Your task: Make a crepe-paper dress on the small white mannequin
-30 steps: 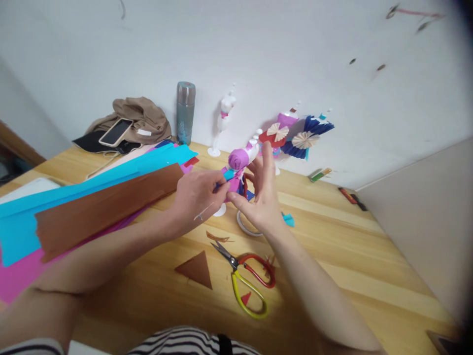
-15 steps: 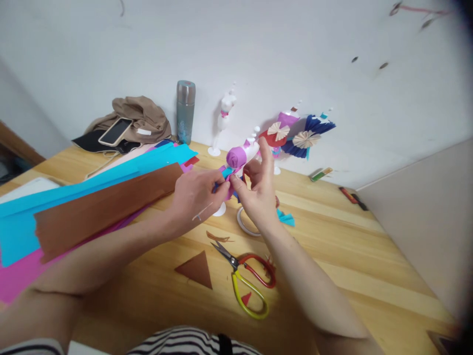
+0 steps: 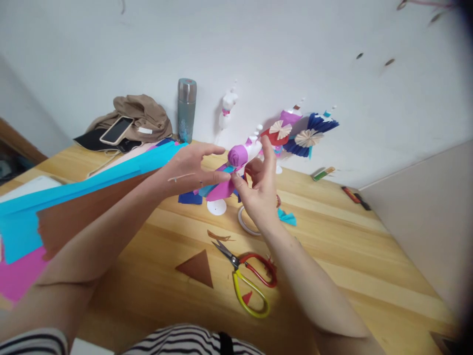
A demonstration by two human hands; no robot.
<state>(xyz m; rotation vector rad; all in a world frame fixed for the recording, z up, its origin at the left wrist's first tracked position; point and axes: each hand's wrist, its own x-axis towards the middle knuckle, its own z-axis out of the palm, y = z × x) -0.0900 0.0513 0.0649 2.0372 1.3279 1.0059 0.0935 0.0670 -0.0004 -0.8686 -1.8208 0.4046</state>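
Observation:
A small white dress-form figure [image 3: 253, 148] leans in front of me, wrapped in crepe paper with a purple rosette [image 3: 237, 156] on its chest. Its skirt of magenta paper [image 3: 220, 190] and light blue strips hangs to the lower left, above a round white base [image 3: 216, 207]. My right hand [image 3: 258, 182] grips the figure at the waist, thumb pressed on the paper and index finger raised. Left of it, my left hand [image 3: 197, 165] has thumb and fingers apart. The left thumb tip reaches the blue paper at the waist; whether it presses there is unclear.
Scissors [image 3: 236, 264] with red and yellow handles lie near me beside a brown paper triangle [image 3: 197, 268]. A tape roll [image 3: 247, 221] is by my right wrist. Crepe sheets [image 3: 84, 185] cover the left side. A flask [image 3: 186, 111] and dressed figures [image 3: 306, 135] stand along the wall.
My left hand has opened from its pinch at the waist and shifted left, fingers spread. More of the magenta and blue skirt shows. My right hand keeps its grip.

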